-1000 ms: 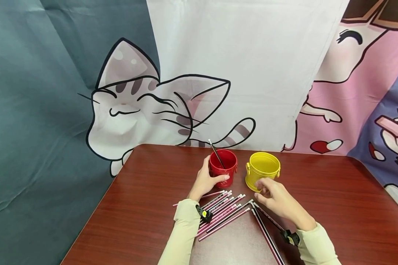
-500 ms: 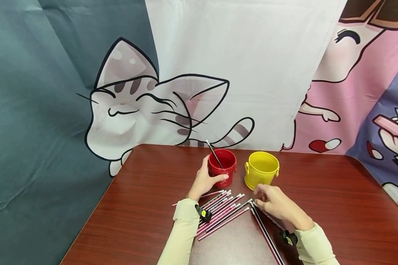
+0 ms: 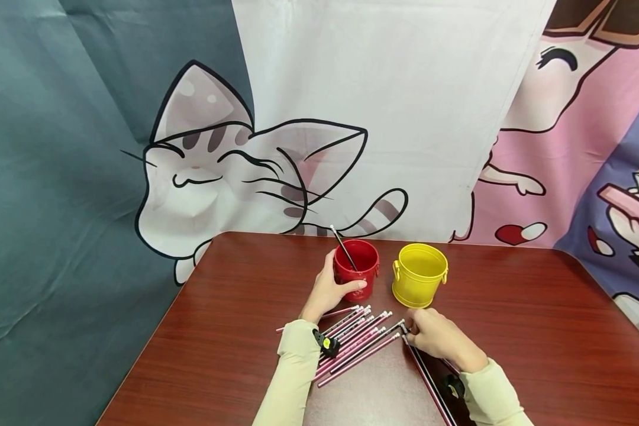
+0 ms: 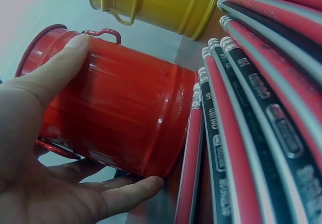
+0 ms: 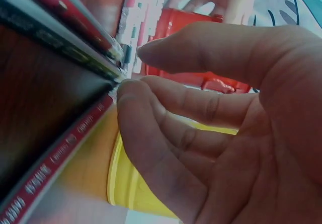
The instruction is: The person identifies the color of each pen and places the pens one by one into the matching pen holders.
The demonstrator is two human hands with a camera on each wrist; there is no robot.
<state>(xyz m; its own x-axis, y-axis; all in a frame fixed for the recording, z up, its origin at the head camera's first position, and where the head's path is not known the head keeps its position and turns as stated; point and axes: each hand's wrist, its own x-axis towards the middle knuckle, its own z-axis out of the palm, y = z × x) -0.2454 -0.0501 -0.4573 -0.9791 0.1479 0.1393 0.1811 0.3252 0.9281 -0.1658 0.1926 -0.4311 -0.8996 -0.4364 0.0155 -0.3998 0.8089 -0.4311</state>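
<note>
The left hand (image 3: 327,290) holds the red bucket (image 3: 358,269), with the thumb on one side and the fingers curled around the other. One pencil (image 3: 343,247) already stands inside it. The right hand (image 3: 436,334) is low on the table (image 3: 218,331), just near the yellow bucket (image 3: 419,275), and its fingertips (image 5: 132,90) touch the end of a black pencil (image 3: 426,376) that lies apart from the main pencil heap (image 3: 354,340). The fingers are narrow and bent, but I cannot tell if they already pinch the pencil.

To do this pick well, I think the thumb and first finger should close on the pencil close to its metal end, then lift it straight, so the neighbour pencil does not roll. The left hand should keep the bucket steady.

The head view shows the whole layout and both buckets side by side. The right wrist view shows the contact of the fingertips with the pencil end, which the hand hides from above. The left wrist view shows the grip on the red wall (image 4: 126,118) and the printed pencils (image 4: 236,148) beside it.
</note>
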